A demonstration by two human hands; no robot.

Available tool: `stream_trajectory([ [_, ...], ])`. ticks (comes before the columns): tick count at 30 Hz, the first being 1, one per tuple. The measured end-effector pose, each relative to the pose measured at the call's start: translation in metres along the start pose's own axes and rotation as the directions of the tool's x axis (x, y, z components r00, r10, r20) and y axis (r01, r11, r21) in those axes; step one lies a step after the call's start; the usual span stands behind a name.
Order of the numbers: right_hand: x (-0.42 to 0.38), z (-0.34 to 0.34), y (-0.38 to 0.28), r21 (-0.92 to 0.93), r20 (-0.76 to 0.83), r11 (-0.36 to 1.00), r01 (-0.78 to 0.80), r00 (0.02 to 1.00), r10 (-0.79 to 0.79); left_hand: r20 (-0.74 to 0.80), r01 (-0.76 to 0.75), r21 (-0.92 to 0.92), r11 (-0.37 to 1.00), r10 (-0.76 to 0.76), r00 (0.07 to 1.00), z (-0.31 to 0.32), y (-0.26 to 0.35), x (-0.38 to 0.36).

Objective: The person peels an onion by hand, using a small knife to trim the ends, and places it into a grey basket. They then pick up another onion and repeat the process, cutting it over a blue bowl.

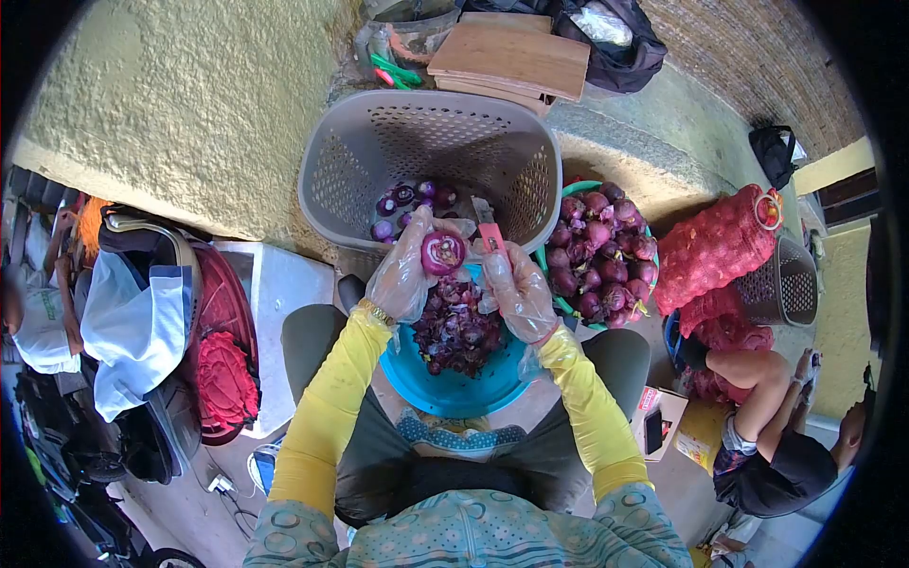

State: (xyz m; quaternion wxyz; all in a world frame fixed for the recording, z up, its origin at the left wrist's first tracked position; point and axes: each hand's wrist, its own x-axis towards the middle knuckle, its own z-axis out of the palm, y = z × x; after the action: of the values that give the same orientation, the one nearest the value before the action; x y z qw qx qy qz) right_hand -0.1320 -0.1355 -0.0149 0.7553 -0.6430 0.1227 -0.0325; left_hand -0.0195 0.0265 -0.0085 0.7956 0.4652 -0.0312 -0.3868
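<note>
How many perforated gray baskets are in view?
2: the large basket ahead, with onions inside, and another basket at right, partly hidden by a red mesh sack. More may be hidden.

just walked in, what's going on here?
A person in clear gloves is working on red onions. The left hand holds an onion with white showing; the right hand holds a knife. Skins lie in the blue basin. A few onions are in the grey basket, many more in the green one beside it.
</note>
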Motion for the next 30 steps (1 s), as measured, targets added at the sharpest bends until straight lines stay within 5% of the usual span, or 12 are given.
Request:
stream_trajectory([
  [10,0.001,-0.002,0.007,-0.164,-0.045,0.985,0.050,0.997,-0.058,0.035,0.014,0.034,0.999,-0.015,0.999,0.004,0.006,-0.005],
  [23,0.001,-0.001,0.003,-0.132,-0.093,0.987,0.087,0.991,-0.100,0.072,-0.028,0.051,0.998,0.024,0.997,0.013,0.008,-0.006],
  [30,0.000,0.008,-0.008,-0.031,-0.114,0.997,0.070,0.991,-0.073,0.053,-0.122,0.264,0.957,0.112,0.992,0.011,0.005,-0.005],
])
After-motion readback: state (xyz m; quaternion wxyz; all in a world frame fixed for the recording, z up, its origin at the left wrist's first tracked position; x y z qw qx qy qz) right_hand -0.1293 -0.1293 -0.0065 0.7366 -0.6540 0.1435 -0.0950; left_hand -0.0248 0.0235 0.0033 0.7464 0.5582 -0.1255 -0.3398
